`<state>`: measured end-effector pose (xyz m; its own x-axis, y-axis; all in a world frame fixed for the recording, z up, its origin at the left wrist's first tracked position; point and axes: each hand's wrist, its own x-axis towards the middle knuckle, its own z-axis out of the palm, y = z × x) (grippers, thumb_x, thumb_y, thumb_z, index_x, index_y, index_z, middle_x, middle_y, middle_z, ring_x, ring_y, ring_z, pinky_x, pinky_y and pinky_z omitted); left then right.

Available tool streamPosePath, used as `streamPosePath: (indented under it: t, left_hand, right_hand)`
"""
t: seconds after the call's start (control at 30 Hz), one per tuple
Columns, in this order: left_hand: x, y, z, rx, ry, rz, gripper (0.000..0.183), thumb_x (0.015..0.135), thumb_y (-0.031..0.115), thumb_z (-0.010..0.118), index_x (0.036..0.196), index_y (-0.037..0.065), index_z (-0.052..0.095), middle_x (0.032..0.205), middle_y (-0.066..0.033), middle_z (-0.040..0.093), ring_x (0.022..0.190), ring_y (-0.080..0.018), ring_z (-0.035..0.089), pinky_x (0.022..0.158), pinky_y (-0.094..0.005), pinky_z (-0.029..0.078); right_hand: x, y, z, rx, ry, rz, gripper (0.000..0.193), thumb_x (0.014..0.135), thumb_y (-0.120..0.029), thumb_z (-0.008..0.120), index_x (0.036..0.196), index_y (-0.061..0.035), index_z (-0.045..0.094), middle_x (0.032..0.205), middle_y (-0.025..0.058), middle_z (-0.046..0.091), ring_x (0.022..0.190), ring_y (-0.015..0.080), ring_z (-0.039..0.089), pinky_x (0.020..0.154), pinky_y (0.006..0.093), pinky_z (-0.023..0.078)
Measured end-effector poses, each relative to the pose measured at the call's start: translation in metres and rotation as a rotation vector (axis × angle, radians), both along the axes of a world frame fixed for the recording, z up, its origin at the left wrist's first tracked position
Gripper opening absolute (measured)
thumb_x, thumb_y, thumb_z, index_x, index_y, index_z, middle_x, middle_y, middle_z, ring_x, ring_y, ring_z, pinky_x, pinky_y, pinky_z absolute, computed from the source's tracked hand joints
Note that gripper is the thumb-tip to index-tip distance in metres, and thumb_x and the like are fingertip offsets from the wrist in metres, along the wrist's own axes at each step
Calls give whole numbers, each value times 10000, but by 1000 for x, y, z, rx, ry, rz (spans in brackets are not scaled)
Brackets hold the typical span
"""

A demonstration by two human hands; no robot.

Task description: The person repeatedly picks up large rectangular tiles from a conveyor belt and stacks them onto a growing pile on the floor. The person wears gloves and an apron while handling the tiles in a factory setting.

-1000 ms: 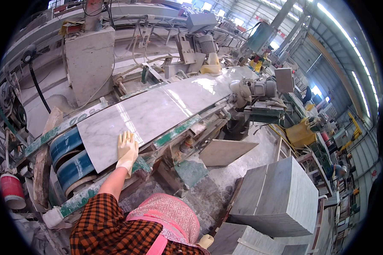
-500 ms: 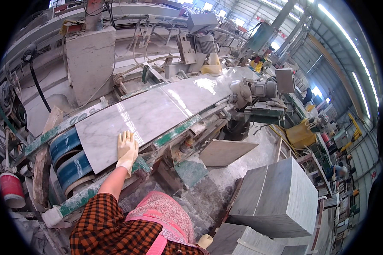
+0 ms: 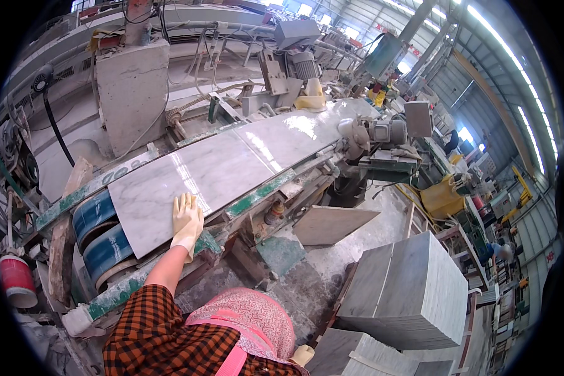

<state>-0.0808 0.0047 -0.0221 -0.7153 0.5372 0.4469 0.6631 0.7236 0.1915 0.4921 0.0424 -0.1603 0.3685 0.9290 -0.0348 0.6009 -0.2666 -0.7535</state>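
A polished white stone slab (image 3: 150,188) with grey veins lies on the conveyor; its near end overhangs the blue rollers (image 3: 109,250). My left hand (image 3: 187,222), in a cream rubber glove, rests flat near the slab's front edge, fingers stretched out and holding nothing. Behind that slab, others continue in a line along the conveyor. At the bottom of the picture, my right hand (image 3: 303,355), gloved too, hangs low beside the near stack of slabs (image 3: 351,354). Only a small part of it shows, and its fingers cannot be made out.
A tall stack of grey-white slabs (image 3: 382,288) stands on the right. One beige slab (image 3: 335,224) leans beside the conveyor's green rail (image 3: 262,191). Farther along sits a motor unit (image 3: 388,131). A pink-red bucket (image 3: 17,281) is at the far left.
The slab under my left hand has crept slightly toward the lower left, over the rollers. My left hand stays in the same place, and my right hand has hardly moved.
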Motion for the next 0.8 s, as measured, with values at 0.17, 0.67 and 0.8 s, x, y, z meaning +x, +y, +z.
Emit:
streamPosePath:
  t: [0.17,0.67,0.8]
  left_hand:
    - [0,0,0,-15,-8,7,475,932,274,476,1311,-8,521,1392,-193,483,1354,-313,364,1166,-463,187]
    - [2,-1,5,18,8,-2,461,918,244,486,1288,-27,528,1376,-202,493,1333,-321,390,1149,-470,217]
    - [3,0,5,15,4,1,465,925,255,480,1296,-21,526,1375,-201,494,1333,-321,391,1152,-469,211]
  right_hand:
    - [1,3,4,-30,-52,19,247,783,-135,470,727,99,522,616,219,533,589,327,516,611,467,420]
    - [7,8,-10,6,-57,59,235,803,-140,487,788,81,567,704,238,601,663,367,581,637,473,441]
    - [11,9,-19,15,-69,58,235,810,-145,494,785,73,577,715,236,607,685,378,585,651,475,448]
